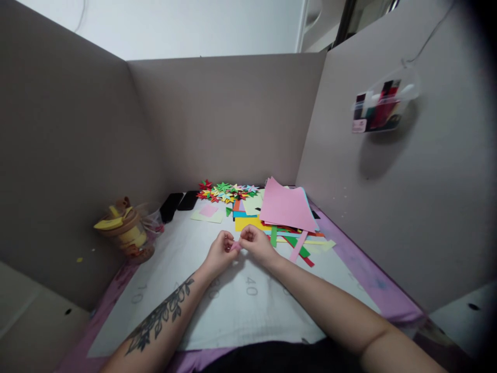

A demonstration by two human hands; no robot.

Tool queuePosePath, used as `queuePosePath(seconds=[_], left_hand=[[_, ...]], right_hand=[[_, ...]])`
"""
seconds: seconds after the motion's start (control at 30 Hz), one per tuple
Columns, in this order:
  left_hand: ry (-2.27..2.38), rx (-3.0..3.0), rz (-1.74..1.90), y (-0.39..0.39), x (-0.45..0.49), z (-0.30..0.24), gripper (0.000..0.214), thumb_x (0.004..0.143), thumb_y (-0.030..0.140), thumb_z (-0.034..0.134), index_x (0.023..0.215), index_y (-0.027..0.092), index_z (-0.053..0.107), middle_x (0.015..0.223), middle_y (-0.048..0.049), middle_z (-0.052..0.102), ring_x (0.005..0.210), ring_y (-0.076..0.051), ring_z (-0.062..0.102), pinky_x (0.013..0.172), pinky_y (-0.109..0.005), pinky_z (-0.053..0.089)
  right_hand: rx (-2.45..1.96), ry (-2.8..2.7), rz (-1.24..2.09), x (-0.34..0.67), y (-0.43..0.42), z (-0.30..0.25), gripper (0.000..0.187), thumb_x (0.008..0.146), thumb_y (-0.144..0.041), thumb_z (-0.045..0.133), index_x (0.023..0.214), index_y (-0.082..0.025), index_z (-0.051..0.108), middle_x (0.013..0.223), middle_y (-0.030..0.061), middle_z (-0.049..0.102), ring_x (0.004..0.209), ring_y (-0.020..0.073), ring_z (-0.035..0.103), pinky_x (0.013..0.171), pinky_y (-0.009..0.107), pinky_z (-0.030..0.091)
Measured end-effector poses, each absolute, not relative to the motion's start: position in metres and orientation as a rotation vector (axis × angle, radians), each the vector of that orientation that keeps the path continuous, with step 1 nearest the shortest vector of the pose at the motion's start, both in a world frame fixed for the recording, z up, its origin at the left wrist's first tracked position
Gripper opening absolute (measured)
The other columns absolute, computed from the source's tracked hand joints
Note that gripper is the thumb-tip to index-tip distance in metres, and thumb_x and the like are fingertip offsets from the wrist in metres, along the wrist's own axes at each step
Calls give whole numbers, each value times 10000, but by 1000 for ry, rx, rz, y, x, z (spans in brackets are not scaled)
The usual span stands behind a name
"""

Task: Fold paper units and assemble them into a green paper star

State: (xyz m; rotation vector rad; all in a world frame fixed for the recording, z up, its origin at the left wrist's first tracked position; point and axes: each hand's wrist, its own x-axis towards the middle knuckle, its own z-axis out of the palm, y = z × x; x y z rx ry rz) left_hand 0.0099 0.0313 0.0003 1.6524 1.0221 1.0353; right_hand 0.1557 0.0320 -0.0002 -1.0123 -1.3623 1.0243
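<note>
Between my two hands is a small piece of pink paper (235, 245), partly covered by the fingers. My left hand (222, 253) pinches it from the left side. My right hand (256, 243) pinches its right edge, fingertips close to those of the left. Both hands are over the middle of the white mat (233, 321). Just beyond my right hand lie a yellow sheet (246, 223) and strips of coloured paper, among them a pink strip (298, 246). A small green folded paper piece (229, 211) rests farther back.
Folded paper stars (223, 192) are heaped at the back. A stack of pink sheets (285, 207) lies at back right. Two dark phones (171, 206) and a brown-and-yellow cup (130, 233) stand left. A clear holder (384, 106) hangs on the right grey partition (404, 207).
</note>
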Motion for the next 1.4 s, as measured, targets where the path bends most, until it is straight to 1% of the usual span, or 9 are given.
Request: queuePosePath(seconds=[0.17,0.23,0.33,0.47,0.7,1.07,1.2,1.3,1.4], left_hand=[[948,1669,973,29,8,2,444,576,136,648,980,183,472,860,-16,575,764,-122,554,631,-214,437],[957,1696,1000,29,6,5,385,609,187,648,971,173,514,925,-42,581,831,-141,553,668,-228,441],[1042,1744,1017,29,5,9,148,742,282,521,782,151,577,758,-23,593,702,-127,535,623,-226,413],[1162,1779,1040,32,2,11,213,755,298,462,621,155,545,598,12,534,584,-113,469,549,-215,357],[1299,1742,1146,43,-6,6,205,758,327,452,637,174,516,561,30,506,546,-117,451,537,-215,338],[1170,1897,1072,28,1,10,211,790,299,445,671,173,565,562,31,516,540,-109,448,541,-215,337],[1129,1736,1101,33,1,5,175,747,317,521,776,161,594,649,14,571,572,-110,490,549,-214,372],[1092,1629,1108,38,1,-1,258,676,322,614,867,151,588,764,-15,612,626,-114,533,569,-210,394],[1030,1559,1092,41,1,-7,304,686,317,617,929,151,543,699,-1,596,585,-105,529,526,-194,369]], right_hand=[[-1010,-1362,1012,156,32,0,130,621,-177,546,721,-185,463,626,-51,471,554,92,457,527,215,367],[-1024,-1389,981,157,30,0,118,630,-173,536,720,-185,461,633,-50,469,560,92,456,527,215,364],[-1027,-1444,947,156,28,-1,112,645,-166,525,737,-184,464,649,-46,477,578,95,463,538,216,366],[-1034,-1482,931,154,26,-1,115,657,-174,528,756,-187,469,654,-47,478,584,95,458,545,215,365],[-1036,-1379,1013,166,38,-6,162,643,-210,575,772,-185,482,600,-59,476,519,84,446,492,204,332],[-1074,-1559,971,153,25,-2,159,696,-189,536,855,-182,539,678,-29,543,624,110,512,575,226,394],[-1030,-1465,1058,151,26,-4,138,686,-200,549,816,-183,503,615,-53,492,536,92,470,515,213,362],[-988,-1348,1093,151,28,-6,170,674,-212,571,812,-188,475,623,-58,484,528,88,473,500,207,360],[-991,-1320,1103,151,28,-6,199,668,-219,589,829,-188,475,635,-58,492,533,88,484,498,204,365]])
